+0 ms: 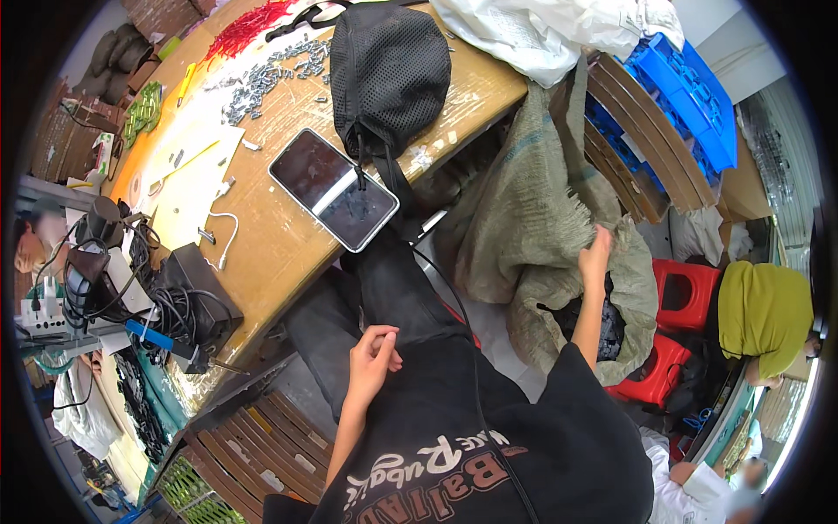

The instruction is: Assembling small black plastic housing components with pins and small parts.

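My right hand [596,251] reaches out to the right, with its fingers closed on the frayed rim of a large olive-green woven sack [515,201]. In the sack's mouth, below that hand, dark pieces [602,325] show; their kind is hard to make out. Over my lap hovers my left hand [374,356], fingers curled in and thumb against the index finger, with nothing visible in it. A phone [334,189] with a pale case lies on the wooden table's [279,253] near edge, in front of me. Partly over its corner sits a black mesh bag [393,79].
Small metal parts [271,86] and red strips [249,31] lie scattered on the table. Tangled cables [144,279] crowd its left end. Red stools [685,293], stacked brown boards [650,131] and blue crates [690,96] stand at right. Other people are at both sides.
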`<state>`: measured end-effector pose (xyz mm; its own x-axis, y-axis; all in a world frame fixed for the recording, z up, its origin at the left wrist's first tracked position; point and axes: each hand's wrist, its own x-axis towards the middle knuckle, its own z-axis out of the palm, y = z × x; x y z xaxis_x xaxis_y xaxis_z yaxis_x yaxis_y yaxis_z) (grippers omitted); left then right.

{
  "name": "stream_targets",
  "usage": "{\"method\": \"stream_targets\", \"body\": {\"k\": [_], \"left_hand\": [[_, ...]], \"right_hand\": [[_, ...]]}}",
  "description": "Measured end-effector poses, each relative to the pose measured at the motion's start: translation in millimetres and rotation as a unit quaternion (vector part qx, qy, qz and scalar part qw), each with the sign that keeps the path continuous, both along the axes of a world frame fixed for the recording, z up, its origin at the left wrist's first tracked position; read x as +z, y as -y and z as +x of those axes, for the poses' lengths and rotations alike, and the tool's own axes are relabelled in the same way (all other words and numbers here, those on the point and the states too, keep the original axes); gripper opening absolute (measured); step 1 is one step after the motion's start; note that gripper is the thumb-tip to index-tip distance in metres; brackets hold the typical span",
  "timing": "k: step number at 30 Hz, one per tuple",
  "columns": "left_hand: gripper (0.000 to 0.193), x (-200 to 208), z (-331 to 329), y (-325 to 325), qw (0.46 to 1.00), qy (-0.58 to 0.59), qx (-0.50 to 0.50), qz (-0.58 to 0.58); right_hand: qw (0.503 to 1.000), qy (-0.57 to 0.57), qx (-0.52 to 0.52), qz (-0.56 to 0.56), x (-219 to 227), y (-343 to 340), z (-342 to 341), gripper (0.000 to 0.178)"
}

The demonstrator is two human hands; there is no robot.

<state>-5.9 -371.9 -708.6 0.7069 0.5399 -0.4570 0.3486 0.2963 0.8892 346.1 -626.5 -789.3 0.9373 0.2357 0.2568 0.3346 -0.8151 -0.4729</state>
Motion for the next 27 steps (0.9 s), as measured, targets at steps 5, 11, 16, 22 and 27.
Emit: {"method": "stream_targets", "body": {"k": [5,11,16,22,27], "left_hand": [[0.016,-1.4,-7.0,1.5,1.000,0.009,0.000,0.003],[0.015,-6.7,-32.1,-5.2,0.999,0.014,0.048,-0.015],[0.016,9.9,-64.5,-10.7,0.997,0.002,0.070,-0.021],[0.018,57.9,-114.3,-19.4,0.999,-0.001,0.019,-0.036],[0.019,97.7,-167.2,-47.3,0.995,0.087,0.047,-0.008]], "right_hand": [[0.994,0.037,-0.077,0.061,-0.9,28.2,2.1,0.052],[0.960,0.033,-0.233,0.151,7.5,49.4,2.7,0.048],[0.978,0.142,-0.001,0.151,103.4,-73.8,-53.1,0.049],[0.875,-0.043,0.355,0.326,206.3,-250.2,-128.3,0.023],[0.847,0.055,0.509,0.142,217.9,-383.3,-115.9,0.022]]}}
